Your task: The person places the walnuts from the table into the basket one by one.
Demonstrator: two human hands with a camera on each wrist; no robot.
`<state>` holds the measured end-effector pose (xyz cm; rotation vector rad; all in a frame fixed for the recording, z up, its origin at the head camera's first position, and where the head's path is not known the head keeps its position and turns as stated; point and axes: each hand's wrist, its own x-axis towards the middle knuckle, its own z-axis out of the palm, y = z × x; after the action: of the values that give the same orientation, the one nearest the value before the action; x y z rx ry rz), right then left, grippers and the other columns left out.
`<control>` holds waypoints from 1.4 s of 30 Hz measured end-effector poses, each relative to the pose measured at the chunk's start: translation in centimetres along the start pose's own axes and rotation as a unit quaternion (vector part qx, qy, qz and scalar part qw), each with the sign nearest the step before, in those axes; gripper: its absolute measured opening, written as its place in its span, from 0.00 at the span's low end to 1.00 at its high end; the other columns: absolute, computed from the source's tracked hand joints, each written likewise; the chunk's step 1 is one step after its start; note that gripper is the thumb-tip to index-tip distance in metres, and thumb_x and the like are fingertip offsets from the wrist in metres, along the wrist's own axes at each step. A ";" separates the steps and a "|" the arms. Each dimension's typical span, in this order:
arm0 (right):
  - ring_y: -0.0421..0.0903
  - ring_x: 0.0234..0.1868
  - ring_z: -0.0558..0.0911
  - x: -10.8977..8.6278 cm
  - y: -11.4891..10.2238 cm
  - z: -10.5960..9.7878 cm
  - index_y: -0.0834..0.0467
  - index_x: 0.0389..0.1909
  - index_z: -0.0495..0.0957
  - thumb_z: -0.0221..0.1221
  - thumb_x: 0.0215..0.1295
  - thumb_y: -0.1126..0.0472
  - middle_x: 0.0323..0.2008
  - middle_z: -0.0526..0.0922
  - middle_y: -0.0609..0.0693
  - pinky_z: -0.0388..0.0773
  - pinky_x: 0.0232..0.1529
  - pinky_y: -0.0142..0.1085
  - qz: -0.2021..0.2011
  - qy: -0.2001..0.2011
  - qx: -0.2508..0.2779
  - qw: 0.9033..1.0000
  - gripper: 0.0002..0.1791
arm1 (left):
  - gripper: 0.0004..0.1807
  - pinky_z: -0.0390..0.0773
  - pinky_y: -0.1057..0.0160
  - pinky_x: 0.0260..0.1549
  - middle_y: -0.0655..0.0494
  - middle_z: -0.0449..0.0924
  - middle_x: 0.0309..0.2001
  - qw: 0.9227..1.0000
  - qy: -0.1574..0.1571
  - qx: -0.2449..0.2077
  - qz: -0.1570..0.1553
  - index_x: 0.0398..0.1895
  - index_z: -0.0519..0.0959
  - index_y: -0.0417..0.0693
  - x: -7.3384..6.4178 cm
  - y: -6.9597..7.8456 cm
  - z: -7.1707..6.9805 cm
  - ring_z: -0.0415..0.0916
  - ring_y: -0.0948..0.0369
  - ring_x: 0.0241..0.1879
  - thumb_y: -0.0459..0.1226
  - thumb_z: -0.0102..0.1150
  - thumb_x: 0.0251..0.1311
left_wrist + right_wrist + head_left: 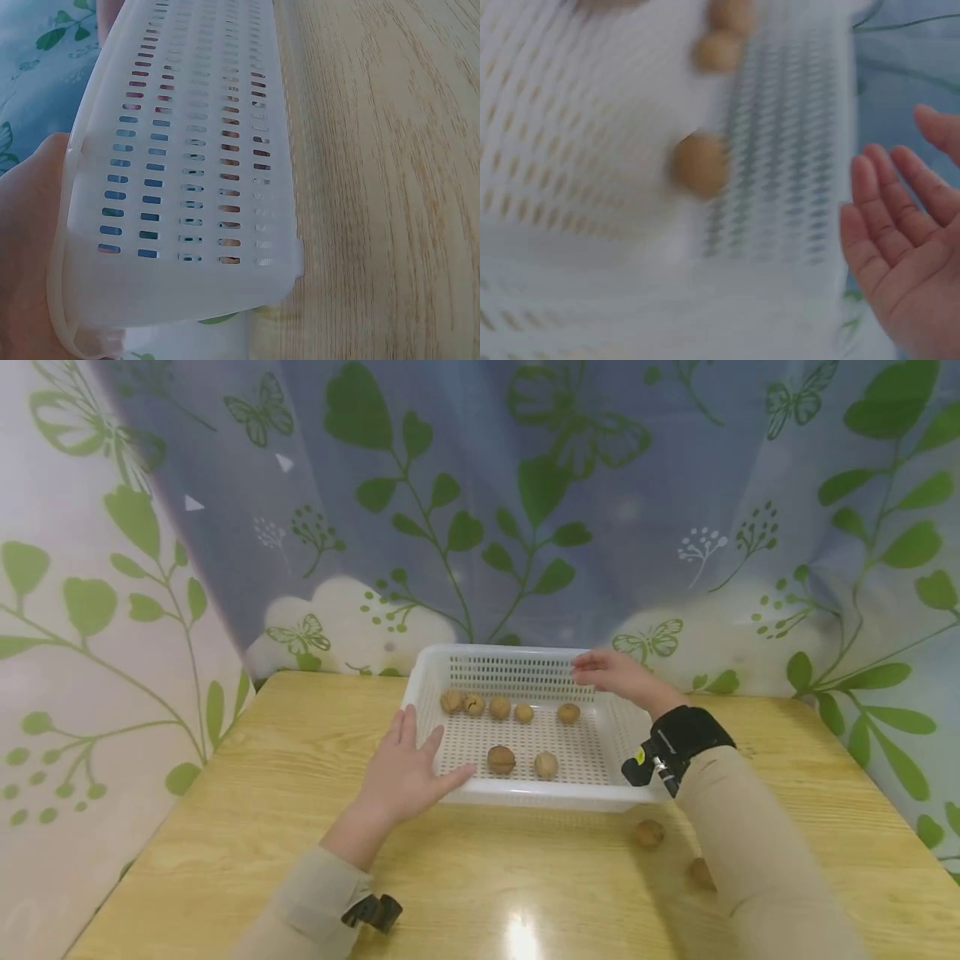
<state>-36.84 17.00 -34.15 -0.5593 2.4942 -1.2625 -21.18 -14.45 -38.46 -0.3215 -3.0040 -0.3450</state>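
A white plastic basket with slotted walls stands on the wooden table. Several walnuts lie along its back side, and a darker walnut and a paler one lie nearer the front. My left hand rests on the rim at the left front corner, fingers spread; in the left wrist view the slotted wall hides part of it. Over the back right rim hovers my right hand. Its palm and relaxed fingers show nothing held in the right wrist view.
On the table, in front of the basket's right corner, lie a walnut and another walnut partly hidden by the right sleeve. A leaf-patterned curtain hangs right behind the table, with more patterned cloth at both sides.
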 end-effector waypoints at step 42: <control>0.53 0.53 0.75 -17.8 4.8 -1.7 0.68 0.57 0.69 0.52 0.69 0.56 0.53 0.75 0.62 0.73 0.51 0.45 -0.014 0.038 -0.049 0.998 0.23 | 0.50 0.48 0.43 0.64 0.29 0.35 0.70 1.000 -0.020 -0.005 -0.004 0.68 0.62 0.42 0.1 0.2 -0.2 0.34 0.39 0.69 0.72 0.32 0.56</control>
<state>-22.82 29.04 -35.66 -0.5818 2.6307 -1.1981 -21.21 -14.34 -38.17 -0.3214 -3.0449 -0.3576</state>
